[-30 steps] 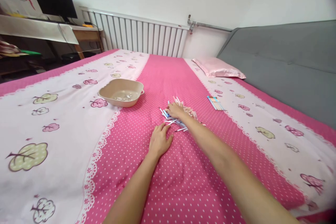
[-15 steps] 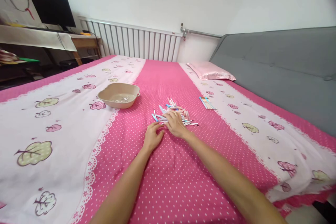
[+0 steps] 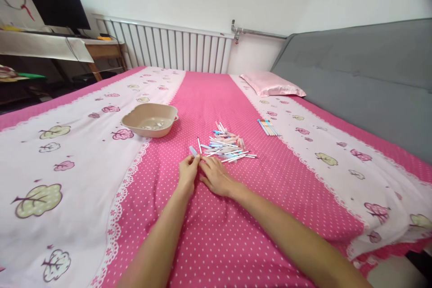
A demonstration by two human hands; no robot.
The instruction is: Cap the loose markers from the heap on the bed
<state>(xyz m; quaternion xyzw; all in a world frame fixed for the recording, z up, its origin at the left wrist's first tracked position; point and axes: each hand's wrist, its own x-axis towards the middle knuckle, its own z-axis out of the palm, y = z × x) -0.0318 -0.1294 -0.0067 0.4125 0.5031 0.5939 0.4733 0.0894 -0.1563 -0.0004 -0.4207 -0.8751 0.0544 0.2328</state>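
My left hand (image 3: 187, 172) is closed around a pale blue translucent pen piece (image 3: 193, 150), whose end sticks out above the fingertips. My right hand (image 3: 216, 175) meets it, fingers bent together at the left fingertips; what they pinch, if anything, is hidden. Just beyond both hands lies a loose pile of pen parts (image 3: 225, 145): thin white refills with dark tips and blue, pink and clear pieces. One white refill (image 3: 199, 145) lies apart at the pile's left, close to my fingertips.
A beige basin (image 3: 150, 131) with small pale pieces inside stands on the bed at left. To the right, several pens (image 3: 268, 127) lie in a neat row. Farther back are a pink pillow (image 3: 272, 84), a grey headboard (image 3: 364, 72) and a radiator (image 3: 165, 45).
My right hand has drawn back from over the pile toward my left hand, uncovering the pen parts. My left hand now grips a pale blue pen piece. The view has tilted slightly down.
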